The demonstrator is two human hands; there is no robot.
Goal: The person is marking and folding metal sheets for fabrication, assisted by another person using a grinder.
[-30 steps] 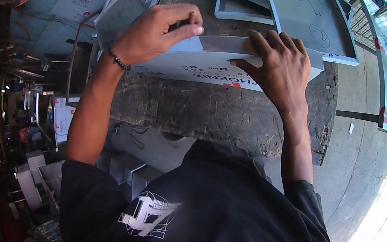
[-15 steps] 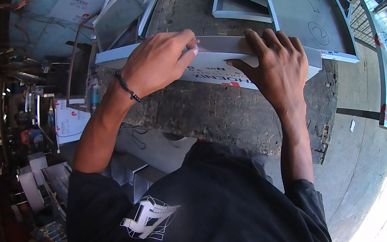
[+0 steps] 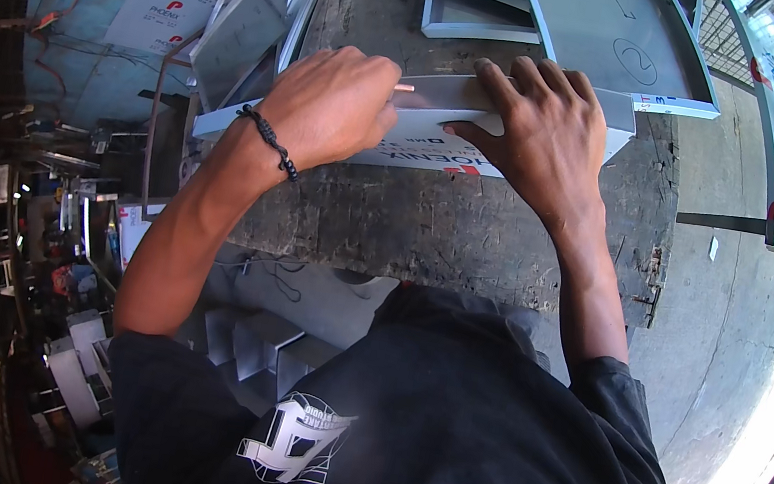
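Note:
A long sheet-metal channel (image 3: pixel 430 95) lies across the workbench, its near side covered in white printed protective film. My right hand (image 3: pixel 546 131) grips it toward its right end, fingers over the top and thumb against the filmed side. Over the channel's left half, my left hand (image 3: pixel 332 107) is curled closed. A thin copper-coloured stick (image 3: pixel 404 88) pokes out beyond its knuckles; the rest is hidden in the fist, so its kind is unclear.
A worn, dark workbench (image 3: pixel 390 222) carries shallow metal trays (image 3: pixel 483 16) at the back and a large marked metal panel (image 3: pixel 620 46). Bent metal pieces (image 3: pixel 243 32) lean at the left. Box-shaped metal parts (image 3: pixel 260 339) stand on the floor below.
My left hand has turned and closed further, with the stick now showing past its knuckles. The right hand has shifted slightly left along with the channel's right end.

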